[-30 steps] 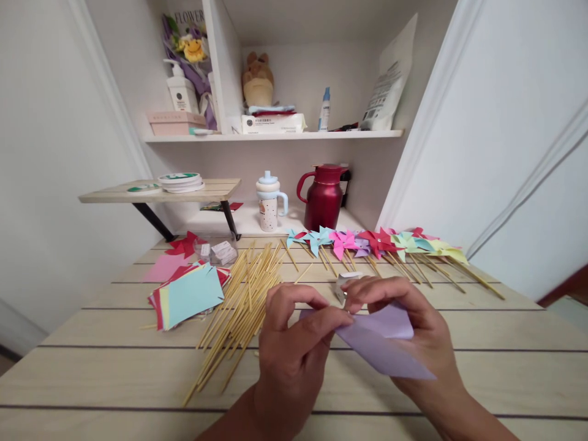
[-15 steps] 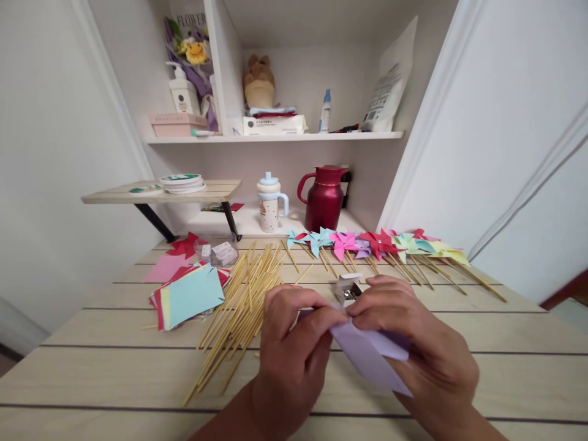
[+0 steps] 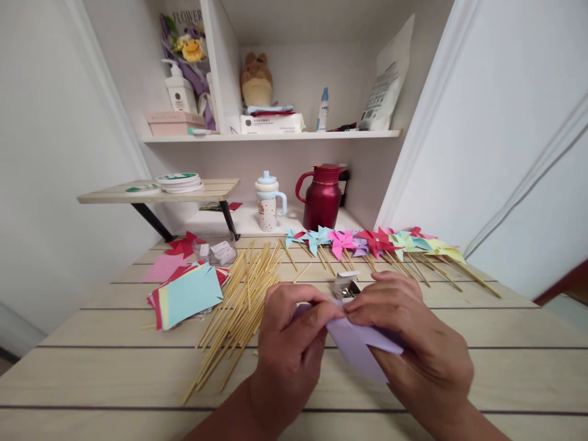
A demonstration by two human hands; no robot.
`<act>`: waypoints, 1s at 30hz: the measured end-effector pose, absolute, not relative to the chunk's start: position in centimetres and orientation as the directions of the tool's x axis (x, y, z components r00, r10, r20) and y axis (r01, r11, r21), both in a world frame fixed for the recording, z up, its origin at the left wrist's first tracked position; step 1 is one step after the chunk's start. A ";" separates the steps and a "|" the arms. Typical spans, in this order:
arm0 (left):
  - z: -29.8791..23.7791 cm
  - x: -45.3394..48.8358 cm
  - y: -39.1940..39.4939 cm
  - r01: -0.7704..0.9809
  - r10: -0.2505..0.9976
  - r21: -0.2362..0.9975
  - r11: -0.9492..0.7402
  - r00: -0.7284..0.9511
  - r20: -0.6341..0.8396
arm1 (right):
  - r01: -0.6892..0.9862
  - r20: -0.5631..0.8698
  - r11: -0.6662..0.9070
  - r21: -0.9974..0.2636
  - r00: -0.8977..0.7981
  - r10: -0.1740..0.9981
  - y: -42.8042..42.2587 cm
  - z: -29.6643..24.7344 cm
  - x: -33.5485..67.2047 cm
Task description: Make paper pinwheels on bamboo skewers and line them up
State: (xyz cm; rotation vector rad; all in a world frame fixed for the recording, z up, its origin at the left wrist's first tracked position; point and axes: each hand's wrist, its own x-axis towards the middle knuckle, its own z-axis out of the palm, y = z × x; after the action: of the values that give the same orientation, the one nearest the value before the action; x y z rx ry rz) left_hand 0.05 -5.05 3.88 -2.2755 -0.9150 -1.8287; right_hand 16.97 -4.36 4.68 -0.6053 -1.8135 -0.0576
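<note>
A piece of lilac paper [image 3: 356,349], partly folded with pointed flaps, is held between my two hands above the front of the table. My left hand [image 3: 291,343] pinches its left side between thumb and fingers. On the right, my right hand [image 3: 413,337] presses the paper's middle and right flap, fingers curled over it. The fingertips nearly meet at the centre, hiding that part. Just behind them stands a small open box [image 3: 348,288] holding shiny metal bits.
Many thin wooden sticks [image 3: 239,306] lie left of my hands. Beyond them sits a stack of coloured paper [image 3: 193,297]. Finished paper pinwheels [image 3: 379,242] line the back edge. A red jug [image 3: 323,199] and a cup [image 3: 267,205] stand behind.
Both hands stay on the lilac paper. Its lower flap has swung slightly left and up, and my right hand has tilted a little. The view has shifted slightly.
</note>
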 end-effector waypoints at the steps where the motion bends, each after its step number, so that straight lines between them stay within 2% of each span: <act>1: 3.9 0.0 -5.1 0.510 0.384 0.279 -0.813 0.111 0.917 | 0.429 0.906 0.864 -0.264 -0.198 0.375 -4.4 4.7 16.9; 7: 4.1 -0.4 -5.5 0.598 0.267 0.132 -0.791 0.144 0.953 | 0.398 0.904 0.864 -0.308 -0.161 0.396 -4.3 4.6 16.7; 11: 4.1 -0.7 -5.5 0.628 0.235 0.075 -0.775 0.175 0.956 | 0.382 0.905 0.873 -0.303 -0.172 0.389 -4.2 4.5 16.8; 30: 3.4 -0.3 -5.3 0.622 0.223 0.106 -0.776 0.112 0.968 | 0.365 0.887 0.883 -0.295 -0.238 0.395 -4.2 4.4 17.0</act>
State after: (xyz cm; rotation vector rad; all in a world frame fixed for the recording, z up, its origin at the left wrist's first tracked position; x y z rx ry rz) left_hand -0.31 -5.29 3.45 -2.0694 -0.8268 -1.7071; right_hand 17.03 -4.24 4.37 -0.5680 -1.8483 0.0312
